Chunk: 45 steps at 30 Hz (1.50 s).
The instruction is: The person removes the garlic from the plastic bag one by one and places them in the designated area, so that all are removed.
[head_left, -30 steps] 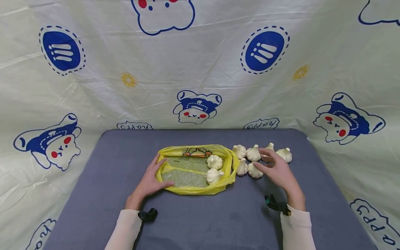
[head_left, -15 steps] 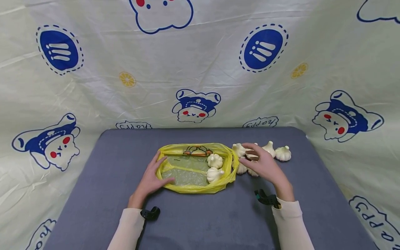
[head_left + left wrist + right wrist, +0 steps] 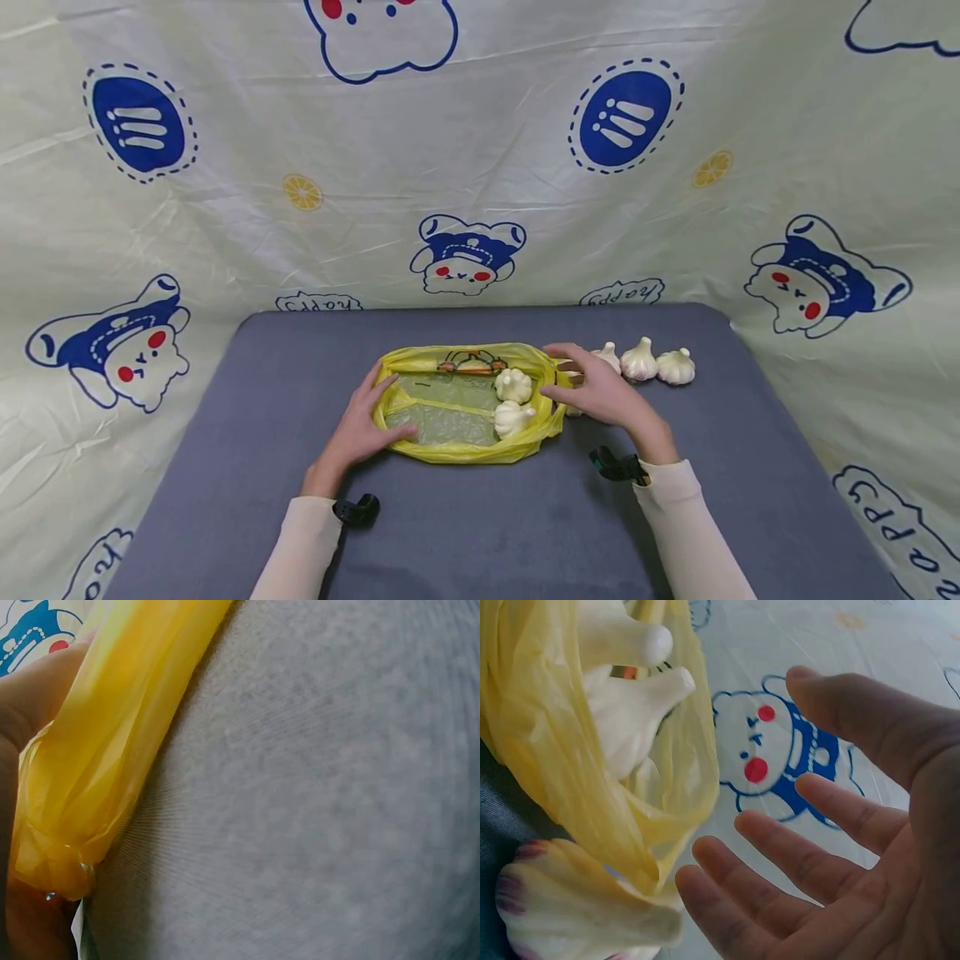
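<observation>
The right hand (image 3: 596, 392) has moved left from among the bulbs to the right end of the bag (image 3: 480, 454), its thumb and fingertips now over the rim, with its sleeve (image 3: 682, 517) and wrist camera (image 3: 617, 465) shifted the same way. A far-row bulb (image 3: 639, 362), partly covered a second ago, now shows whole, while the two bulbs just beside the bag, then in plain sight, are mostly hidden behind the hand.
</observation>
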Each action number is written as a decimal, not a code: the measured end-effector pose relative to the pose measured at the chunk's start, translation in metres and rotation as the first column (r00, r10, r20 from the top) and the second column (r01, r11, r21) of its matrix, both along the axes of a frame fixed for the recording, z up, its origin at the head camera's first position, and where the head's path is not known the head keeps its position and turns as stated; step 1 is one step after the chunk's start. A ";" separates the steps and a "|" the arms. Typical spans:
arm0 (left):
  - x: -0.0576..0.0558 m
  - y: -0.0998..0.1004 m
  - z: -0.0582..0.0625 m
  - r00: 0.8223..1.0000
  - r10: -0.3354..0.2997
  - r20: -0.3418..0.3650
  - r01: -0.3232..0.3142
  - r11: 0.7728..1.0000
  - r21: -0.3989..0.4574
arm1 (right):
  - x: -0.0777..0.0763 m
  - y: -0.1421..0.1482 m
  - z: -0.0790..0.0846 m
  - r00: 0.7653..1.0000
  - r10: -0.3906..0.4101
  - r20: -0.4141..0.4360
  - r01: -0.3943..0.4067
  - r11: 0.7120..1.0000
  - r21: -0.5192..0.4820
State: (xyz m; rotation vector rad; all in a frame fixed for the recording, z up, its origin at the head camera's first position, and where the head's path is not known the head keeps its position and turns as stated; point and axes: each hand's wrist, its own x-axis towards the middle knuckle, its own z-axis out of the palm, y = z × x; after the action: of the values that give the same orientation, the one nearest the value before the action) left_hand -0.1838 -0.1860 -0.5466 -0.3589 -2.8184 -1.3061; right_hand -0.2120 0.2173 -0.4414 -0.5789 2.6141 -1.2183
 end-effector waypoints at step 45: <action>0.003 0.000 -0.001 0.998 -0.062 0.028 0.064 0.994 -0.088 | -0.063 -0.065 -0.007 0.937 0.297 0.184 -0.343 0.879 0.332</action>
State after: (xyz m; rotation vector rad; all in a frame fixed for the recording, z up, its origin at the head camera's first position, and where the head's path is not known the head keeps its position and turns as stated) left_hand -0.1805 -0.1864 -0.5480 -0.4396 -2.9159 -1.2062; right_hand -0.2753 0.1527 -0.4481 -0.7902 2.4190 -0.6322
